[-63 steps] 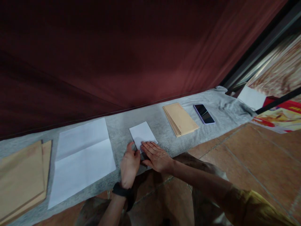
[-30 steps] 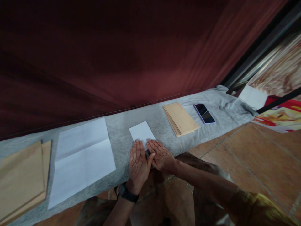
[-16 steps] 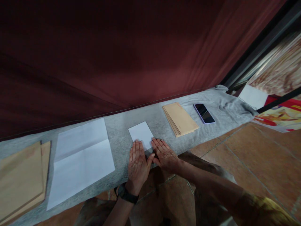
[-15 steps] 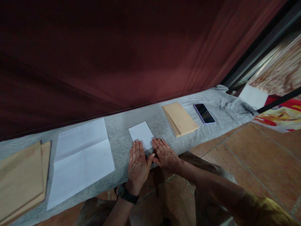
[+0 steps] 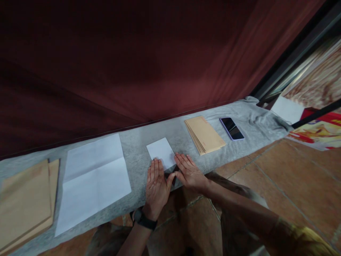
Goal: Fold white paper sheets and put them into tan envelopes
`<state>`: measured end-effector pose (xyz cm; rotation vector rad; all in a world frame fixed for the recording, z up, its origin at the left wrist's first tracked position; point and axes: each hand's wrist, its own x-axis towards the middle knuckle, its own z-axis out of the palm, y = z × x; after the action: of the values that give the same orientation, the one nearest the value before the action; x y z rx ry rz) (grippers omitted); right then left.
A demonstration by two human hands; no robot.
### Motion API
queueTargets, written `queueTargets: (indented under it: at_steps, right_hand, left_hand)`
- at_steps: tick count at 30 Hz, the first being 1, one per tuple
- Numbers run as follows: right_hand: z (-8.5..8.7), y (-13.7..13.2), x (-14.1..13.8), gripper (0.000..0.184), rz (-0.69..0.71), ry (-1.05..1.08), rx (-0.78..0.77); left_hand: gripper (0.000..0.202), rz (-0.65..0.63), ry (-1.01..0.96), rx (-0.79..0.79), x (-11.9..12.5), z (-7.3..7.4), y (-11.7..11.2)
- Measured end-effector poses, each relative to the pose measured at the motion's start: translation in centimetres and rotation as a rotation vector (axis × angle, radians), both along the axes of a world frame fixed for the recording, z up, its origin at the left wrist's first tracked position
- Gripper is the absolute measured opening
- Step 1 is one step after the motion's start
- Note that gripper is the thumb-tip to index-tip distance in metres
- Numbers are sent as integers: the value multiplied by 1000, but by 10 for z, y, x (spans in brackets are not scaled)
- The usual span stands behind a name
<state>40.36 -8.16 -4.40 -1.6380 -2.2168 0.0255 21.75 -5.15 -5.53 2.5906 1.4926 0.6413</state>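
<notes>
Left hand [image 5: 156, 188] and right hand [image 5: 191, 174], each grip spread flat, meet the small white paper's [image 5: 161, 150] near end on the grey-draped counter [image 5: 140, 144].

Dk red fabric backdrop [image 5: 160, 71] past R hand [image 5: 191, 175], gray cloth-covered surface [image 5: 136, 142] under it, brown tiled flr [image 5: 298, 170] to its R, dk frame [image 5: 297, 46] up & farther R, dim ltg.

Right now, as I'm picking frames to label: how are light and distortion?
Head view: dim, the red cloth fading near black on top, yet no harsh glare on the small paper; head view: wide-angle stretch near the edges, as the left brown stack suggests.
</notes>
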Motion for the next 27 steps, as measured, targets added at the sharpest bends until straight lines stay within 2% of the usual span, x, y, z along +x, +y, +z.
queueTargets:
  at_steps: [4,9,16,20,27]
  right_hand:
    - [6,7,-6,59,107,18,3]
    - [-6,7,-20,63,204,0,-6]
    - [-14,6,-23,62,201,-4,-21]
    - [-15,6,-25,65,193,-2,-4]
    - [-18,9,-30,69,156,-21,31]
  left_hand:
    - [75,3,-42,-14,-1,-2,1]
    - [74,0,-78,-39,-2,-3,3]
    - [72,-24,-53,-55,4,3,7]
    - [69,-51,-14,-61,11,1,14]
    - [70,37,41,-36,13,-6,35]
